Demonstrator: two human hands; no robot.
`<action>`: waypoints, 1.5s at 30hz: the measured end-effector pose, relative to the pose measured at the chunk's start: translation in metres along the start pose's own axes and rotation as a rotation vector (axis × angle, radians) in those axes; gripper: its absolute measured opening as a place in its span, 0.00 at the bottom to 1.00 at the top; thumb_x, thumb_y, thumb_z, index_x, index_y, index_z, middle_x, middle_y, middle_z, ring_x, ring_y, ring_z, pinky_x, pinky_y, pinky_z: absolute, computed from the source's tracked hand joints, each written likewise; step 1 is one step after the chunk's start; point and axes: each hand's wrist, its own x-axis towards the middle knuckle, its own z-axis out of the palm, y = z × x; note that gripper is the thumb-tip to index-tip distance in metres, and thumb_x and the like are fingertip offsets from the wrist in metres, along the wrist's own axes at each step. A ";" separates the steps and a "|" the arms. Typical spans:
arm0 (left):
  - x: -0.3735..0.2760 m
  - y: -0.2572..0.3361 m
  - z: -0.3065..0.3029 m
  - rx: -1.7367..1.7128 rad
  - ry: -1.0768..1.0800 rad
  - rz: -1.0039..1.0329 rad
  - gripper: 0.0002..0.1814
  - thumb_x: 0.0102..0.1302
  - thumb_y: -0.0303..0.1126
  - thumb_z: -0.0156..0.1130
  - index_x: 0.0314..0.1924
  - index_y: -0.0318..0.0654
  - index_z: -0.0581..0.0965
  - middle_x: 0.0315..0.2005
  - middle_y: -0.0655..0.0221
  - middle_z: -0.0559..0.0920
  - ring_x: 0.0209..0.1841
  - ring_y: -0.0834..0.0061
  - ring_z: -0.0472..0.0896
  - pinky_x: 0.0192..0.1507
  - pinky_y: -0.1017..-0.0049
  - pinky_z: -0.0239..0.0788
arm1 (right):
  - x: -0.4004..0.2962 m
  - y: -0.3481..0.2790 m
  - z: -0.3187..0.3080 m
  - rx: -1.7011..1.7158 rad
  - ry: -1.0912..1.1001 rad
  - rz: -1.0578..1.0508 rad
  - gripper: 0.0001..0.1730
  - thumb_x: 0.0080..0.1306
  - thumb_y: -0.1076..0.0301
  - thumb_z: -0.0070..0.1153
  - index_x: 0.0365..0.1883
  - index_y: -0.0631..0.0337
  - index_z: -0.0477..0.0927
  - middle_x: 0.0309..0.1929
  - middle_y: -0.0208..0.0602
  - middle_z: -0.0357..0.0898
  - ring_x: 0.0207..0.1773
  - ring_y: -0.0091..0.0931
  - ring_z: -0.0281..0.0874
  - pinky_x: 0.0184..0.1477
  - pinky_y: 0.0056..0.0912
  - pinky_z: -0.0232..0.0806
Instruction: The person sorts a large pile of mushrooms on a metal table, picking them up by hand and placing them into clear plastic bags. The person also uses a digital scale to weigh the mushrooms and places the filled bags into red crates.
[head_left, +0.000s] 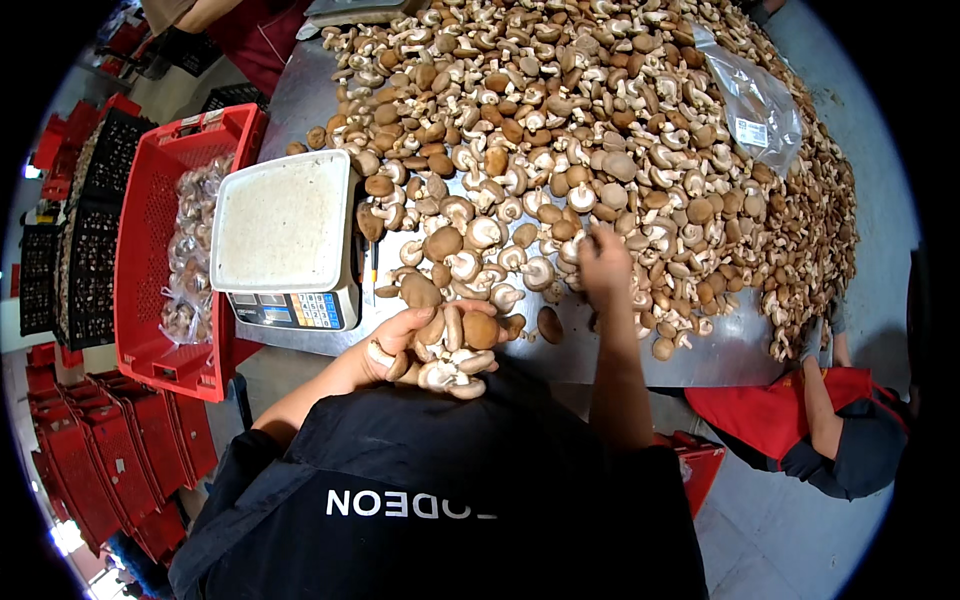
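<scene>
My left hand (397, 337) cradles several shiitake mushrooms (450, 349) against the front of my black top, at the near edge of a metal table. My right hand (606, 266), slightly blurred, reaches into the near side of a large heap of loose shiitake mushrooms (652, 157). Its fingertips touch or hover over mushrooms there; whether they grip one is hidden. A digital weighing scale (281, 221) with a bare pale platform stands left of the heap. A knife or similar tool with a yellow-and-black handle (373, 266) lies beside the scale.
A red plastic crate (169, 262) at the left holds bagged mushrooms (187, 255). A transparent plastic bag (757, 112) lies on the heap. More red crates (120, 450) and black crates (97, 225) stand farther left. A person in red and black (787, 420) works at the table's right.
</scene>
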 end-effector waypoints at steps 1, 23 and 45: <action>0.001 0.003 0.001 0.016 0.016 0.008 0.42 0.61 0.57 0.56 0.67 0.40 0.58 0.63 0.47 0.64 0.59 0.45 0.71 0.58 0.56 0.67 | -0.011 -0.014 0.007 -0.024 -0.012 -0.124 0.15 0.59 0.73 0.58 0.46 0.63 0.77 0.44 0.47 0.79 0.44 0.38 0.77 0.49 0.38 0.68; -0.005 0.003 0.027 0.202 0.005 0.006 0.46 0.54 0.57 0.64 0.63 0.31 0.63 0.61 0.40 0.66 0.65 0.53 0.65 0.68 0.61 0.52 | 0.021 -0.021 0.036 0.007 -0.080 -0.150 0.19 0.50 0.69 0.61 0.42 0.62 0.76 0.40 0.46 0.73 0.43 0.44 0.72 0.46 0.44 0.66; 0.005 -0.005 -0.018 -0.151 0.001 0.049 0.38 0.65 0.51 0.54 0.68 0.37 0.57 0.59 0.52 0.70 0.57 0.59 0.74 0.58 0.60 0.69 | -0.040 -0.153 -0.063 0.381 -0.314 -0.266 0.17 0.58 0.73 0.56 0.47 0.63 0.76 0.43 0.38 0.77 0.44 0.30 0.75 0.45 0.34 0.68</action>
